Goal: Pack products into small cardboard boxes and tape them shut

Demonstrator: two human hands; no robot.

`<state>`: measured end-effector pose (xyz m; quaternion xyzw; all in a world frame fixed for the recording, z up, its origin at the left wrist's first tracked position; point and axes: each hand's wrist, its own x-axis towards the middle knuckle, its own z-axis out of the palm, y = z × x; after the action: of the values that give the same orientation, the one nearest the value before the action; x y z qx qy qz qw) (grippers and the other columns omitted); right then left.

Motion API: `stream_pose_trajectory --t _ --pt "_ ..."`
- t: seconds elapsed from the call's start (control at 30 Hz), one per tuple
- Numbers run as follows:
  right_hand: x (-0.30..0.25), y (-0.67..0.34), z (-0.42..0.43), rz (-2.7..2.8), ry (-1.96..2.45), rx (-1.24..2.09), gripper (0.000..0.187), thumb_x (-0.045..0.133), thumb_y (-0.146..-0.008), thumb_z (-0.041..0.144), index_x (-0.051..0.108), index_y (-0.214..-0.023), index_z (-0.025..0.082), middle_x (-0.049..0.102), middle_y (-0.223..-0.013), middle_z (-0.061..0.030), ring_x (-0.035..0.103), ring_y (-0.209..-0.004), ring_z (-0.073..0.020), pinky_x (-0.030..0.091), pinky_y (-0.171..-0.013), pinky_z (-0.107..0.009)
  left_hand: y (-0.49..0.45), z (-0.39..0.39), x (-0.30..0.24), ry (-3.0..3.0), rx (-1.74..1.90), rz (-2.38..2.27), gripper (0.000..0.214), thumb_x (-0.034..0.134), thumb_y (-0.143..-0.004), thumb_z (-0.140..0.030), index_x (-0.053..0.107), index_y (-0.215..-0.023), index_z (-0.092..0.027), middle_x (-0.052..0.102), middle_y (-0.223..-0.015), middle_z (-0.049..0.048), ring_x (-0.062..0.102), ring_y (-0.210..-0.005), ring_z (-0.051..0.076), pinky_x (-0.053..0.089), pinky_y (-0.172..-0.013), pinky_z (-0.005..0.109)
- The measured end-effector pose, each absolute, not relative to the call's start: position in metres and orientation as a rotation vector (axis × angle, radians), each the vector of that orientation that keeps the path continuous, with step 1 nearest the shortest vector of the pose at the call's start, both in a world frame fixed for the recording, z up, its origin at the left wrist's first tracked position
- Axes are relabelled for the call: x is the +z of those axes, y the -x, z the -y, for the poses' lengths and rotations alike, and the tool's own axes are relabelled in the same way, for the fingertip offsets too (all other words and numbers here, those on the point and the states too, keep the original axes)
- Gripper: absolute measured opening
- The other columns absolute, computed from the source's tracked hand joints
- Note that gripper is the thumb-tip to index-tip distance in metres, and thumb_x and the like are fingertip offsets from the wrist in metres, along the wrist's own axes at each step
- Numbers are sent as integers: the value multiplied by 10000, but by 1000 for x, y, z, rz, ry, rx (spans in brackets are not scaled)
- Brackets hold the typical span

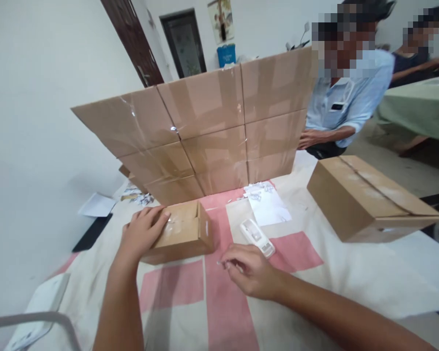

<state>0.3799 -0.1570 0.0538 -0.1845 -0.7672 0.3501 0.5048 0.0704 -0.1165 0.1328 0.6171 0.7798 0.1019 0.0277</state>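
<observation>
My left hand [143, 229] is on the left end of a small closed cardboard box [181, 229], its thumb on the taped top and its fingers curved over the far edge. Just right of the box, my right hand [250, 270] hovers over the cloth with thumb and fingers pinched together. A tiny pale bit shows at those fingertips, too small to name. Behind that hand lies a white plastic case or device [258, 237] with a rounded outline. A white printed sheet [270, 207] lies beyond it.
A tall taped cardboard panel [214, 141] stands across the table. At right sits a larger cardboard box [366, 200]. A checked cloth [175, 287] covers the table. A white appliance [40, 307] is at lower left. A person in a light blue shirt [366, 97] sits behind the panel's right edge.
</observation>
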Motion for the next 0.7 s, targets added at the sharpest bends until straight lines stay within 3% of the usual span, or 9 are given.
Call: stream_pose_trajectory --t 0.23,0.4,0.7 --pt "33 -360 173 1626 789 1175 55 552 -913 191 601 -888 193 602 -699 21 542 -590 -103 409 -560 -213 -113 172 135 -1928 394 -2398 503 339 -986 -631 625 -1285 -346 620 -1390 41 479 -1349 351 412 -1064 604" --pt "18 -357 158 1385 906 1374 103 549 -962 310 548 -933 212 560 -693 44 533 -557 -107 405 -520 -218 -112 182 133 -1944 420 -2435 504 331 -995 -606 615 -1301 -322 622 -1370 65 476 -1342 353 402 -1066 575" --pt "13 -353 151 1398 843 1359 62 556 -949 270 544 -945 210 552 -754 35 535 -639 -109 410 -574 -221 -113 180 133 -1939 380 -2449 526 291 -1008 -595 597 -1323 -305 601 -1392 85 461 -1349 366 407 -1032 595"
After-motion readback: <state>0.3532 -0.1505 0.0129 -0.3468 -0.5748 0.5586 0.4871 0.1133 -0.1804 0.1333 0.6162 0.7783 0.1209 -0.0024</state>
